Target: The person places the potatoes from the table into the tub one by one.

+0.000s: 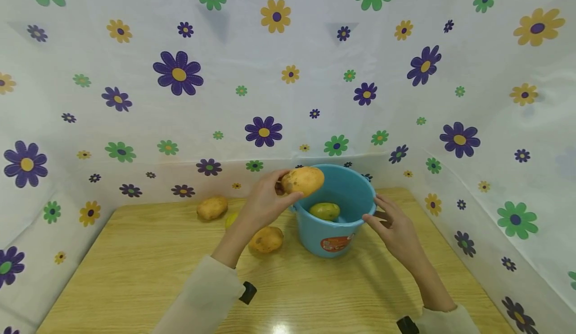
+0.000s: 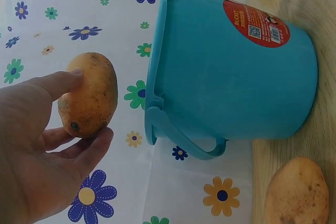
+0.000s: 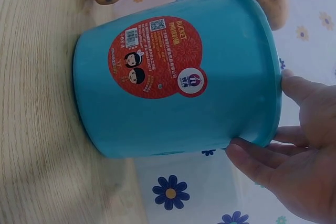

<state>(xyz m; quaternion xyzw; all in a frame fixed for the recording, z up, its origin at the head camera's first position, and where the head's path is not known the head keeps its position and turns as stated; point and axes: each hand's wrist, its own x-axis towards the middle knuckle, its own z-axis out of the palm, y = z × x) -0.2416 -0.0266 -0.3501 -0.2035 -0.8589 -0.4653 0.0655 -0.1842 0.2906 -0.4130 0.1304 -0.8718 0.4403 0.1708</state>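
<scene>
My left hand [image 1: 265, 204] pinches a brown-yellow potato [image 1: 307, 180] between thumb and fingers, up at the left rim of a blue plastic bucket [image 1: 310, 233]. In the left wrist view this potato [image 2: 93, 95] is beside the bucket's mouth, with dark spots on its skin. My right hand [image 1: 400, 236] grips the bucket's right rim, its thumb and fingers spread along the edge, as the right wrist view also shows. Inside the upright bucket lies a yellow-green fruit [image 1: 325, 211], possibly a mango.
Left of the bucket, a potato [image 1: 266, 239] lies close by and another potato [image 1: 212, 208] sits farther back. A yellow-green item [image 1: 231, 219] is mostly hidden behind my left forearm. A flower-patterned sheet [image 1: 288, 94] walls in the wooden table [image 1: 135, 264] at back and sides.
</scene>
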